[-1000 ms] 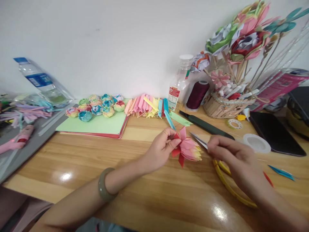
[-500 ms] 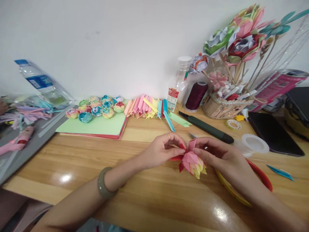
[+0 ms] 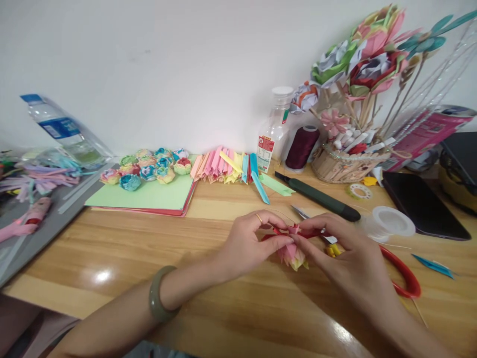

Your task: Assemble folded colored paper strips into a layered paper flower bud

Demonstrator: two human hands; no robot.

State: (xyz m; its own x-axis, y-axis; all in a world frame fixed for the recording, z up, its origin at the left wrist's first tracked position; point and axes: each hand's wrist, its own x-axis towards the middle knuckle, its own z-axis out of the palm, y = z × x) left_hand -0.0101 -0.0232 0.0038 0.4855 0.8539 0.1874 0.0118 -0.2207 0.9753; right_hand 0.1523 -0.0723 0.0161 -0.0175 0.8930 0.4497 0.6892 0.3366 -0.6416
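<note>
A folded paper flower (image 3: 292,258), pink with pale yellow tips and red pieces, is held above the wooden table. My left hand (image 3: 257,236) is closed, pinching its upper left side between thumb and fingers. From the other side my right hand (image 3: 331,243) pinches the same flower near the top; thumbs and fingertips of both hands meet there and cover part of it. Partly behind my right hand lie scissors with red and yellow handles (image 3: 404,286), their blades pointing away from me.
Finished small paper flowers (image 3: 148,172) sit on green paper sheets (image 3: 141,199) at the left. Folded paper strips (image 3: 219,166) stand beside them. A dark green pen-like tool (image 3: 316,196), a clear spool (image 3: 393,221), a phone (image 3: 425,206) and a flower basket (image 3: 335,169) are at the right.
Both hands have drawn closer together over the flower and now hide more of it. My right hand has shifted left, and more of the scissors shows.
</note>
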